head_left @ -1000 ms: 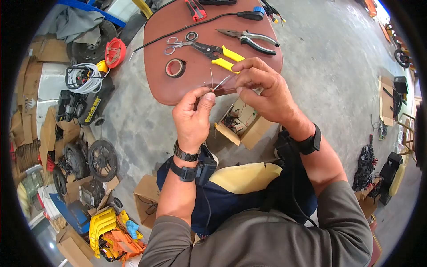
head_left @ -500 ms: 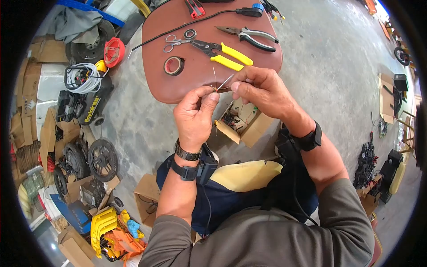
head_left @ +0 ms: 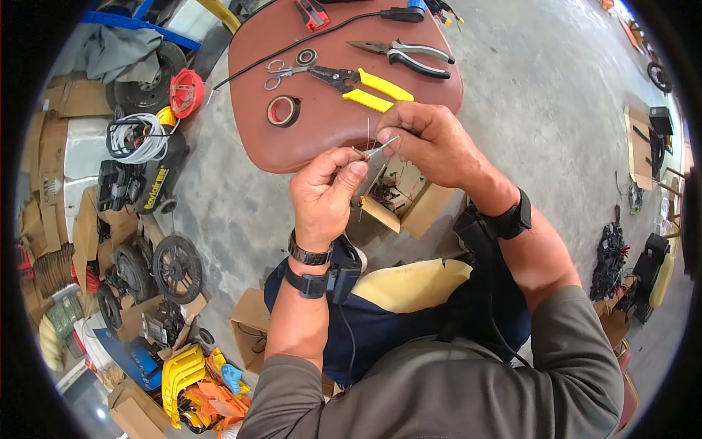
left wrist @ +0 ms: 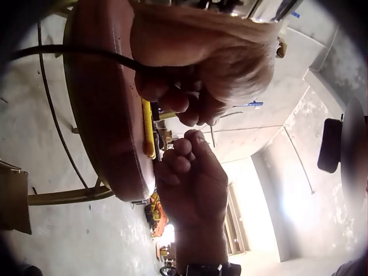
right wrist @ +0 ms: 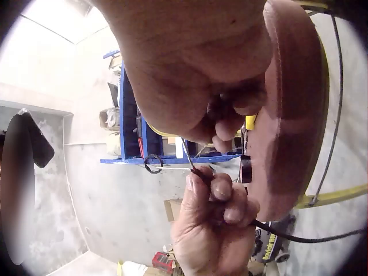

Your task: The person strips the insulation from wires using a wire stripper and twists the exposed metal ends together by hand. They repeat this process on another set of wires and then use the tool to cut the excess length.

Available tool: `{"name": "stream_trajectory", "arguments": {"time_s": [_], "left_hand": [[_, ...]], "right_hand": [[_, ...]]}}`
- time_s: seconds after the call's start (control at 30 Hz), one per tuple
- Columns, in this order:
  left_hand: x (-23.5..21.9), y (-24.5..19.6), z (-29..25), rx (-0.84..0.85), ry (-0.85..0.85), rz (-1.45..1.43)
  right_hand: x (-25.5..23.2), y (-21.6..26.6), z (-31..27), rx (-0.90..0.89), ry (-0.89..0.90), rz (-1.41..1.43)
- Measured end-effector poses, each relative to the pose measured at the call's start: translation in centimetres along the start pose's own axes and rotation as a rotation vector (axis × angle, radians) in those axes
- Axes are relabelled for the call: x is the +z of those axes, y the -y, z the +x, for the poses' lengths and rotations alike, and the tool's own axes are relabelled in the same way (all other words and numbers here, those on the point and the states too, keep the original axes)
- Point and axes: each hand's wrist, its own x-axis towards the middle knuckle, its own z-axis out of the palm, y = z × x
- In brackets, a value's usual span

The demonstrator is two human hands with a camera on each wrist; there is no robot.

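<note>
Between its thumb and forefinger, the left hand (head_left: 322, 197) pinches the end of a black cable (right wrist: 287, 236), from which thin wire ends (head_left: 374, 151) fan out. The right hand (head_left: 435, 146) is close beside it, thumb and forefinger pinching one of these wires. In the right wrist view, a stripped wire (right wrist: 187, 154) rises from the left fingertips (right wrist: 198, 178) toward the right hand. Yellow-handled wire strippers (head_left: 365, 86) lie on the brown seat (head_left: 256, 139) just beyond the hands.
On the seat are black tape (head_left: 282, 110), scissors (head_left: 284, 72), a small ring (head_left: 307, 56), pliers (head_left: 409, 57), a red cutter (head_left: 312, 14) and a black cable with a blue-ended plug (head_left: 404, 13). An open carton (head_left: 426, 210) is below the seat; wheels and boxes lie left.
The right hand has moved in to the wires and lowered slightly. The left hand has shifted slightly right, and the wires lean more to the right. The strippers' handles show more fully.
</note>
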Motion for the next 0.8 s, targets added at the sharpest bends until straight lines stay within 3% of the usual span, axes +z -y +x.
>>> {"name": "stream_trajectory", "arguments": {"time_s": [0.1, 0.3, 0.47, 0.8], "left_hand": [[-0.2, 0.4, 0.1, 0.046, 0.011, 0.049], [-0.5, 0.7, 0.0, 0.079, -0.06, 0.055], [-0.2, 0.7, 0.1, 0.072, -0.074, 0.028], [0.1, 1.1, 0.1, 0.148, -0.025, 0.057]], "right_hand": [[-0.2, 0.4, 0.0, 0.024, 0.035, 0.088], [-1.1, 1.2, 0.4, 0.15, -0.163, 0.149], [-1.3, 2.3, -0.1, 0.269, 0.027, 0.204], [-1.4, 2.7, -0.4, 0.218, 0.059, 0.168]]}}
